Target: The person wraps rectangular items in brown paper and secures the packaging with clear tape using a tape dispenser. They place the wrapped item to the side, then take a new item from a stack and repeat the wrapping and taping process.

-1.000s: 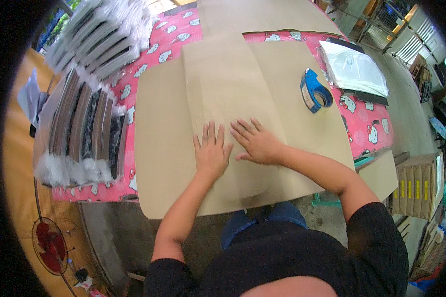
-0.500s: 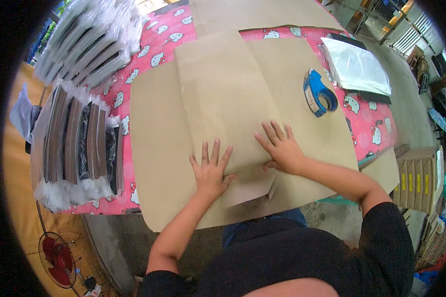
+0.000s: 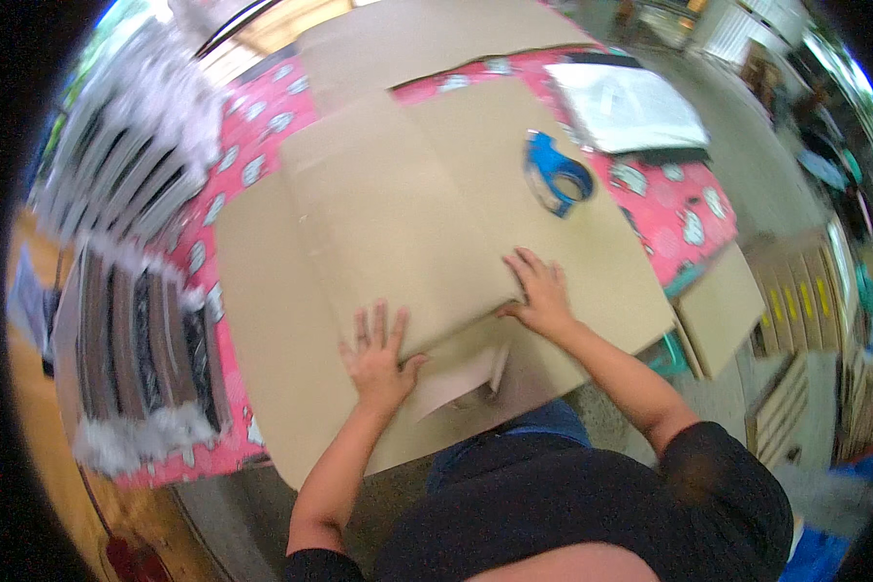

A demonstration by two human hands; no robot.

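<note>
A long package folded in brown paper (image 3: 388, 213) lies on a wider brown sheet (image 3: 252, 291). My left hand (image 3: 378, 364) rests at its near left corner, fingers spread, thumb stretched toward the near edge. At the near right corner is my right hand (image 3: 541, 299), its fingers apart and the thumb along the edge. Between the hands, the near end forms a low ridge, and a small folded flap (image 3: 466, 383) of paler brown paper lies in front of it. A blue tape dispenser (image 3: 545, 160) sits on the sheet to the right of the package.
Plastic-wrapped stacks of dark and brown boards (image 3: 141, 339) line the left of the pink patterned tablecloth (image 3: 650, 213). A white plastic-covered pack (image 3: 630, 105) lies at the far right. More brown paper (image 3: 436, 39) covers the far end; brown packages (image 3: 795, 296) stand beside the table.
The view has turned and shifted. My hands now lie at the package's near corners, the right one moved outward to its edge. More of the near end shows between them.
</note>
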